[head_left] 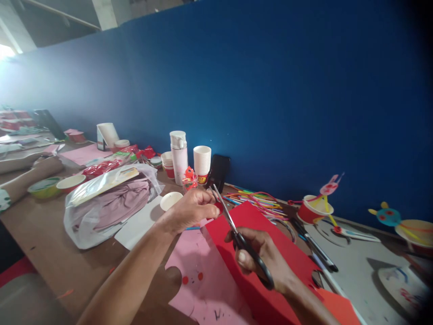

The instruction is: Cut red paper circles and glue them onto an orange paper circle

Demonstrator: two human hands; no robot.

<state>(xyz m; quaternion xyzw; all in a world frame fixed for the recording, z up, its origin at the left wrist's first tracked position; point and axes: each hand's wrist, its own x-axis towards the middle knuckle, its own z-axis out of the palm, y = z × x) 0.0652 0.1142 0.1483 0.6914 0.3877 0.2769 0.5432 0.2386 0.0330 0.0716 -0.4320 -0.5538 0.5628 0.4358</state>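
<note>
My right hand [267,255] is closed round the black handles of a pair of scissors [228,213], whose metal blades point up and away from me. Close to the blades, my left hand [191,210] pinches a small piece of red paper [219,207], mostly hidden by the fingers. Beneath both hands lie a large red sheet [248,219] with a notched edge and a pink sheet [199,253] with two small red dots on it. An orange sheet [336,307] pokes out near my right forearm.
A plastic bag with cloth [125,198] lies left. Behind stand a flask [179,158], stacked paper cups [202,160] and a dark phone [219,171]. Coloured pipe cleaners [257,201], pens [318,246] and cup figures [314,210] are right. Another person's arms [34,174] rest far left.
</note>
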